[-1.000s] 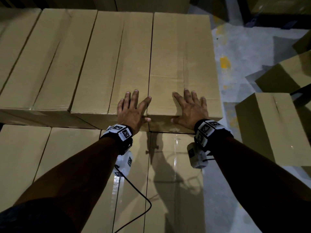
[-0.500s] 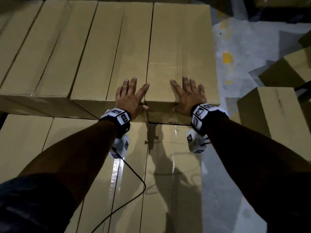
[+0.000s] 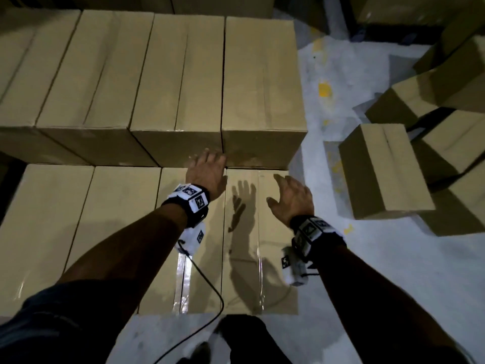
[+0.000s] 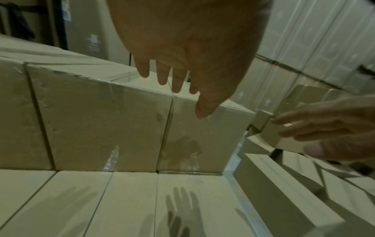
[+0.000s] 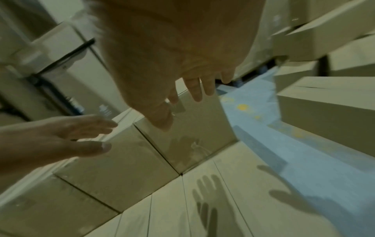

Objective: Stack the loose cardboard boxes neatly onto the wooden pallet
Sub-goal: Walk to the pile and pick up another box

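Cardboard loose boxes (image 3: 380, 169) crowd the floor (image 3: 367, 258) right of both released hands' grip, left hand (image 3: 207, 174), right hand (image 3: 291, 198).

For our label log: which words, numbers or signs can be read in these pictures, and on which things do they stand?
No text is readable.
Tall background box: white printed marks, too blurred to read.
Left wrist band and right wrist band: black-and-white square code patterns, no words.
Stacked boxes: plain tops, no print visible.
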Demonstrator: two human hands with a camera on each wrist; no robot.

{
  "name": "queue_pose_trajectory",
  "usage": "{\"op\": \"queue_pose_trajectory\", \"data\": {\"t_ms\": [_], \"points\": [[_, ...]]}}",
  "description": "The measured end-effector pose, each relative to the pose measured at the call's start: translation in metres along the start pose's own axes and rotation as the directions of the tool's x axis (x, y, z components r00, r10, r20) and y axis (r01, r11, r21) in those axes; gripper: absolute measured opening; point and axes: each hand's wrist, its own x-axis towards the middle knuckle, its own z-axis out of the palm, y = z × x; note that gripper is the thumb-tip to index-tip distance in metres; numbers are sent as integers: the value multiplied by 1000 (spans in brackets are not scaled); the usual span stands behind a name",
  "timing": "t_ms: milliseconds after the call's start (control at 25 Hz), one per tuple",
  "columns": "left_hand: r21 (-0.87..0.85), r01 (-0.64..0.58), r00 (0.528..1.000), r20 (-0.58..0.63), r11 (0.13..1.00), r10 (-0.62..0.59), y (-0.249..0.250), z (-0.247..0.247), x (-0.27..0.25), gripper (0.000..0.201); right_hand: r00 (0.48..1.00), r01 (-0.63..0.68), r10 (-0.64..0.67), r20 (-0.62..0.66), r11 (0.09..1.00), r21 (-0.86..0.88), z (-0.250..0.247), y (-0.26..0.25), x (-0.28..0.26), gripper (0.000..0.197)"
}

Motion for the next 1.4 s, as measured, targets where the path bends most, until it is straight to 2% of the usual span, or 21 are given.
{"op": "queue_pose_trajectory", "data": {"t_ms": [280,480,760,960,1080,1240,1400], "points": [[-21,-139,989,-64,990,137,21,-2,-162,53,983,-166,175,-59,977,135,15,-8,-168,62],[-33,-278,955,-121,960,272,45,-13,-259,48,941,-281,318,-118,926,253,22,-14,-295,56],[9,-453,879,-161,892,448,121,-12,-334,43,843,-435,515,-152,821,371,28,25,-412,53],[28,-563,814,-154,826,560,215,0,-363,45,769,-496,616,-170,743,450,33,98,-472,52],[41,-596,791,-143,802,595,293,16,-376,45,742,-515,647,-175,718,469,32,165,-508,52],[7,-591,799,-133,807,587,394,27,-393,44,753,-517,638,-159,724,455,14,255,-544,52],[-11,-547,832,-119,837,542,453,22,-393,45,776,-492,610,-159,744,453,-13,314,-557,52]]}}
